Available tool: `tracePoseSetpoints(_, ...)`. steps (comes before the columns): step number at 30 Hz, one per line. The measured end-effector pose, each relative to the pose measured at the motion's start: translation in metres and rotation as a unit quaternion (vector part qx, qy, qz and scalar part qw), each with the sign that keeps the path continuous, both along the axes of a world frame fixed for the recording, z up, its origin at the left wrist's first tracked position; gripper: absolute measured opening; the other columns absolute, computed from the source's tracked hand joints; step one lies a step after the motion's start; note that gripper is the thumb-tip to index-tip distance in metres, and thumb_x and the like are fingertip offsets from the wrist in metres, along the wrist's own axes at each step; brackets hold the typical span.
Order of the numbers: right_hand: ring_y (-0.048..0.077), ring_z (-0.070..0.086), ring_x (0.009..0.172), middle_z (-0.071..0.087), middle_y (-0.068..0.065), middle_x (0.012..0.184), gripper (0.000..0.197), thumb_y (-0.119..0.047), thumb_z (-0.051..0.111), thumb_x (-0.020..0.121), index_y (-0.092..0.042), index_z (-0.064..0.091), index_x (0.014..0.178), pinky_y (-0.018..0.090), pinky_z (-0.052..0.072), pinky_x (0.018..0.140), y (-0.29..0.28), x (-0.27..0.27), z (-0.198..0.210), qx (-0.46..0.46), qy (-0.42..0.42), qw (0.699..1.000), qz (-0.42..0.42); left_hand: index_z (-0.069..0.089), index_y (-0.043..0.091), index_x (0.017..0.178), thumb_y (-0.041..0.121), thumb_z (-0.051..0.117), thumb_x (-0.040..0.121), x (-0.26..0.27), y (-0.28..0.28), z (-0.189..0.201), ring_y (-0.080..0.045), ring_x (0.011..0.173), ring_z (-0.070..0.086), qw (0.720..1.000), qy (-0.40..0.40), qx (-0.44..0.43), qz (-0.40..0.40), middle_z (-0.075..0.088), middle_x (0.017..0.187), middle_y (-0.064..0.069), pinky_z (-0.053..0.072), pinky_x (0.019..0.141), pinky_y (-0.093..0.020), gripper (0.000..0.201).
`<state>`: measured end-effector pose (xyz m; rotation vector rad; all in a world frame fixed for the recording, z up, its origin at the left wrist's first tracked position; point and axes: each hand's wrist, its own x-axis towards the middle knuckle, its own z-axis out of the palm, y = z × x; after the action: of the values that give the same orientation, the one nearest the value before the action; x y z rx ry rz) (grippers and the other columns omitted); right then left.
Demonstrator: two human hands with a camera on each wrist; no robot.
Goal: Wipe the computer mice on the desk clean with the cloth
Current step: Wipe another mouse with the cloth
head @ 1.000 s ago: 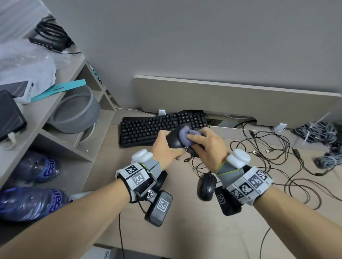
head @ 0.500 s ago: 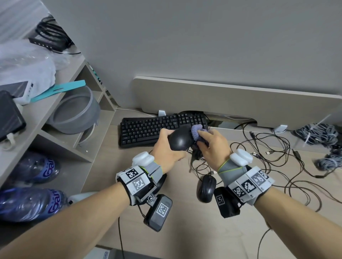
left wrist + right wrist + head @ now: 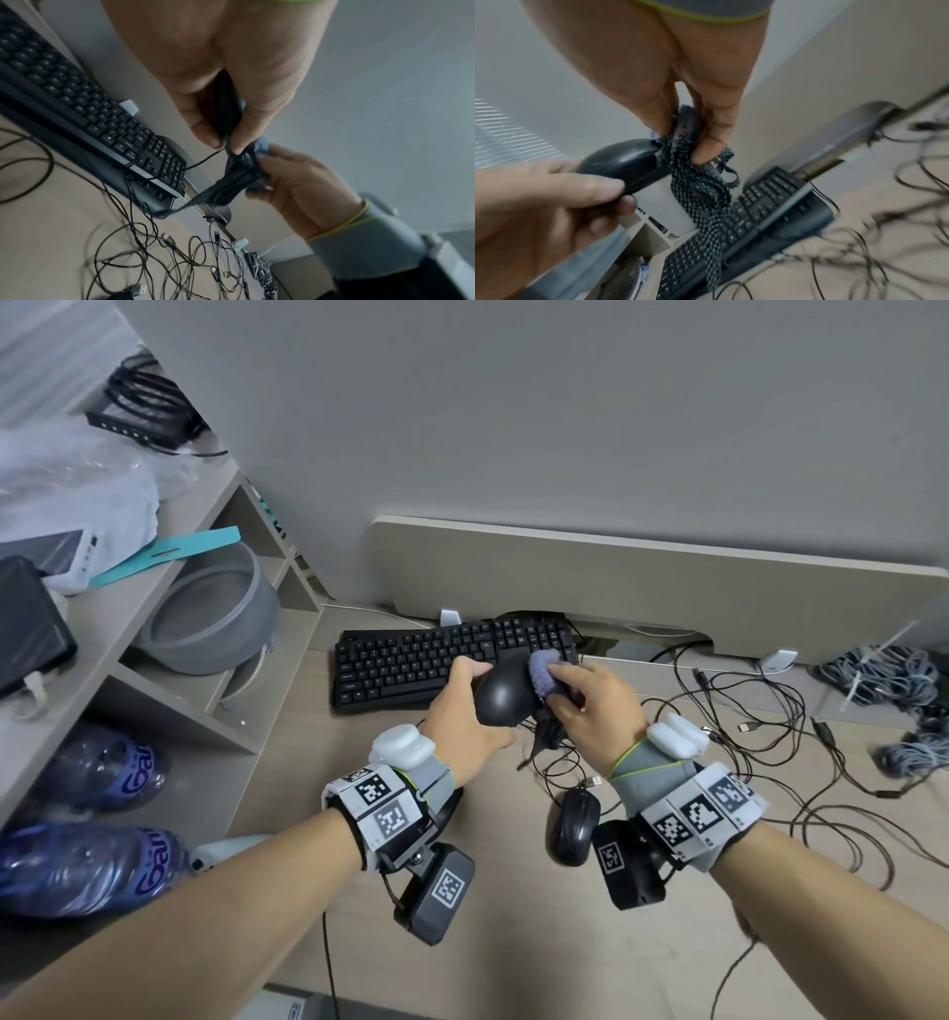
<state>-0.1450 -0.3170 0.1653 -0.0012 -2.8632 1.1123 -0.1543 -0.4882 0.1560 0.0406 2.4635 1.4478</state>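
Observation:
My left hand [image 3: 464,706] grips a black computer mouse [image 3: 500,693] lifted above the desk, in front of the keyboard. My right hand [image 3: 575,695] pinches a purple-grey cloth [image 3: 542,667] against the mouse's far right end. In the right wrist view the cloth [image 3: 693,172] shows a dark dotted mesh side hanging below the mouse [image 3: 621,160]. In the left wrist view my left hand [image 3: 226,142] hides most of the mouse, and the cloth [image 3: 236,182] hangs between both hands. A second black mouse [image 3: 575,824] lies on the desk under my right wrist.
A black keyboard [image 3: 431,660] lies at the back of the desk [image 3: 539,942]. Tangled black cables [image 3: 770,747] cover the right side, with grey cable bundles [image 3: 883,680] at the far right. A shelf unit [image 3: 169,660] with a grey bowl [image 3: 205,624] stands left.
The cloth has slid from the top of the held mouse toward its far right end. Both hands moved slightly away from me toward the keyboard.

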Motion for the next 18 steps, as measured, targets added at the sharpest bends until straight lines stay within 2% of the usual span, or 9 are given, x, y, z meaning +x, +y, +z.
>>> tracePoseSetpoints(2, 0.033, 0.056, 0.078, 0.055, 0.015, 0.089, 0.03, -0.007, 0.056, 0.078, -0.011, 0.067, 0.107, 0.029, 0.038, 0.067, -0.013, 0.005, 0.01, 0.011, 0.054, 0.998, 0.045, 0.04, 0.035, 0.104, 0.014, 0.079, 0.066, 0.0, 0.002, 0.001, -0.017, 0.067, 0.056, 1.0, 0.007, -0.013, -0.015, 0.06, 0.093, 0.005, 0.046, 0.058, -0.032, 0.058)
tracePoseSetpoints(5, 0.029, 0.057, 0.075, 0.056, 0.014, 0.091, 0.036, -0.008, 0.053, 0.074, -0.014, 0.067, 0.107, 0.033, 0.046, 0.064, -0.019, 0.008, 0.017, 0.008, 0.073, 0.992, 0.099, 0.036, 0.034, 0.093, 0.013, 0.077, 0.067, -0.001, 0.002, 0.003, -0.018, 0.065, 0.054, 0.999, 0.025, -0.032, -0.033, 0.057, 0.09, 0.003, 0.048, 0.055, -0.036, 0.053)
tracePoseSetpoints(7, 0.028, 0.056, 0.078, 0.055, 0.014, 0.092, 0.034, -0.008, 0.053, 0.077, -0.014, 0.067, 0.108, 0.031, 0.044, 0.068, -0.008, -0.003, 0.014, 0.015, 0.048, 0.997, 0.062, 0.039, 0.034, 0.1, 0.009, 0.075, 0.068, 0.0, 0.0, 0.005, -0.019, 0.071, 0.056, 0.998, 0.034, -0.033, -0.043, 0.057, 0.1, 0.001, 0.05, 0.059, -0.037, 0.054)
tracePoseSetpoints(9, 0.034, 0.056, 0.083, 0.054, 0.016, 0.092, 0.029, -0.009, 0.053, 0.082, -0.012, 0.066, 0.107, 0.033, 0.041, 0.07, 0.001, -0.012, 0.01, 0.036, 0.007, 0.999, 0.013, 0.043, 0.034, 0.108, 0.006, 0.073, 0.068, 0.002, 0.0, 0.006, -0.019, 0.08, 0.058, 0.997, 0.042, -0.036, -0.054, 0.057, 0.108, 0.002, 0.053, 0.065, -0.04, 0.058)
tracePoseSetpoints(11, 0.034, 0.055, 0.08, 0.053, 0.016, 0.09, 0.031, -0.013, 0.047, 0.081, -0.01, 0.066, 0.105, 0.034, 0.042, 0.068, -0.006, -0.006, 0.013, 0.03, 0.021, 0.999, 0.023, 0.042, 0.035, 0.107, 0.007, 0.074, 0.068, 0.002, 0.001, 0.006, -0.019, 0.08, 0.058, 0.997, 0.046, -0.034, -0.054, 0.056, 0.105, 0.006, 0.053, 0.064, -0.042, 0.058)
tracePoseSetpoints(14, 0.025, 0.053, 0.076, 0.053, 0.014, 0.09, 0.037, -0.011, 0.048, 0.076, -0.011, 0.066, 0.108, 0.03, 0.042, 0.066, -0.017, 0.008, 0.019, -0.008, 0.049, 0.996, 0.075, 0.038, 0.039, 0.099, 0.008, 0.076, 0.067, -0.001, 0.0, 0.004, -0.015, 0.068, 0.055, 0.998, 0.036, -0.024, -0.041, 0.057, 0.096, 0.007, 0.048, 0.057, -0.037, 0.058)
tracePoseSetpoints(18, 0.036, 0.055, 0.083, 0.055, 0.019, 0.089, 0.024, -0.002, 0.051, 0.082, -0.004, 0.066, 0.1, 0.033, 0.035, 0.069, 0.005, -0.014, 0.006, 0.028, -0.023, 0.999, 0.002, 0.041, 0.04, 0.106, 0.008, 0.074, 0.067, 0.001, -0.001, 0.004, -0.017, 0.077, 0.06, 0.998, 0.038, -0.03, -0.051, 0.057, 0.101, 0.011, 0.055, 0.063, -0.043, 0.06)
